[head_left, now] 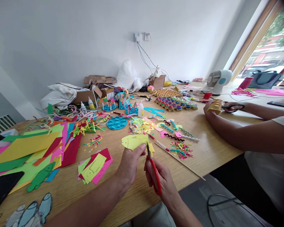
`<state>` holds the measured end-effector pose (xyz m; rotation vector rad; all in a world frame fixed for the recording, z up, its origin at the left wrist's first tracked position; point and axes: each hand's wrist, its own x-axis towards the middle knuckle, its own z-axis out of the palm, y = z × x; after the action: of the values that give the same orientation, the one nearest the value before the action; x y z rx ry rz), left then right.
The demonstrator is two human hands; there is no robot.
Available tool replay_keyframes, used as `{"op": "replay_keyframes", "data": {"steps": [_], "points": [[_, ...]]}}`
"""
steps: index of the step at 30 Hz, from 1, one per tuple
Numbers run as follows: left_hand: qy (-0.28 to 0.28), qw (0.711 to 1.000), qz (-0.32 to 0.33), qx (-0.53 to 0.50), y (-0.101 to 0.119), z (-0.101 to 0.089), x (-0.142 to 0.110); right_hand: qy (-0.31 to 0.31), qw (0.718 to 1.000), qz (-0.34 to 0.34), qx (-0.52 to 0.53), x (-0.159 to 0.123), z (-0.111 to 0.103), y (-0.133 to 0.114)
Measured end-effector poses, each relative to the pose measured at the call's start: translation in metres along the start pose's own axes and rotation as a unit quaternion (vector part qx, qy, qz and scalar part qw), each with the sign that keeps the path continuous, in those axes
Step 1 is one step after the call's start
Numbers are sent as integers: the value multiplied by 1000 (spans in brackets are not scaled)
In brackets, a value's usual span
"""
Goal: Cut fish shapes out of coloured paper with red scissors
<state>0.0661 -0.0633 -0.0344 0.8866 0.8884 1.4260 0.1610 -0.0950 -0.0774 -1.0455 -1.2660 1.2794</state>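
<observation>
My left hand (130, 164) pinches a piece of yellow paper (132, 142) with a fish drawn on it, partly cut along the outline. In my right hand (164, 178) is a pair of scissors (156, 179) with red handles, fingers wrapped round the loops. The blades meet the paper's right end, close to my left thumb. Left of my hands, a small stack of coloured paper lies on the wooden table, topped by another yellow sheet (93, 168) with a fish drawing. A thin wooden stick (182, 163) lies just beyond the scissors.
Coloured paper sheets (26, 148) and a dark phone (4, 192) lie at left. Paper scraps (142, 125), a blue disc (116, 123), a glue bottle (141, 109) and painted egg trays (175, 103) lie ahead. At right, a co-worker's hands (210, 107) hold cardboard and scissors near a fan (217, 81).
</observation>
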Motion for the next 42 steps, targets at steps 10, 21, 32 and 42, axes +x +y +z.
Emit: {"op": "replay_keyframes", "data": {"steps": [10, 21, 32, 42], "points": [[-10, 1000, -6, 14, 3, -1, 1, -8, 1000, 13, -17, 0, -3, 3], [-19, 999, -20, 37, 7, -4, 2, -20, 1000, 10, -22, -1, -6, 5], [-35, 998, -25, 38, 7, -5, 1, -27, 999, 3, -26, -2, -5, -1], [-47, 997, -35, 48, 9, -11, 3, -30, 999, 18, -18, -2, -5, -1]]}}
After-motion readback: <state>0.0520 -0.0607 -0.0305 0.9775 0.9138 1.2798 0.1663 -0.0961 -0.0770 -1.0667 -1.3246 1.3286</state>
